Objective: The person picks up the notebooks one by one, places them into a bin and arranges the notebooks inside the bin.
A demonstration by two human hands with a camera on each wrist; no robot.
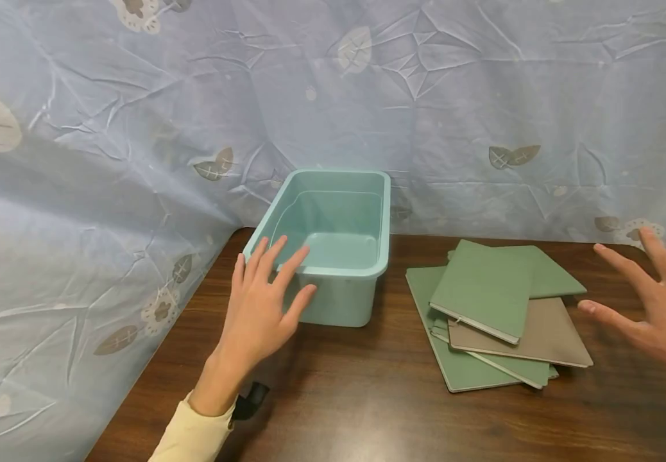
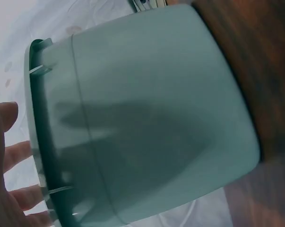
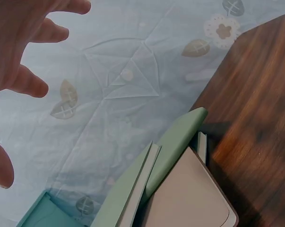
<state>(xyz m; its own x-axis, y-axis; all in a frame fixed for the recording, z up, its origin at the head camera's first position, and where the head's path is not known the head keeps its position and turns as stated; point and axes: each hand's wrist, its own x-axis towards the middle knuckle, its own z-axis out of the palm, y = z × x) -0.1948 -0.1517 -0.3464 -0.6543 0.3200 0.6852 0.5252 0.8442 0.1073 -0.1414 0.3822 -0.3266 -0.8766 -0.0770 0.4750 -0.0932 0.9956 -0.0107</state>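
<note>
So: your L hand [image 1: 260,311], head view ctr-left, fingers spread, nothing held, by teal bin [image 1: 341,300]; your R hand [image 1: 665,305], far right, ditto, nr notebook pile [image 1: 486,289].

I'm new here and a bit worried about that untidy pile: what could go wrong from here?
The pile of notebooks lies askew, so a brush from the spread right hand might slide the top green notebook off. Also, the left hand is spread by the bin's near rim; a careless bump could perhaps shove it into the patterned cloth behind.
</note>
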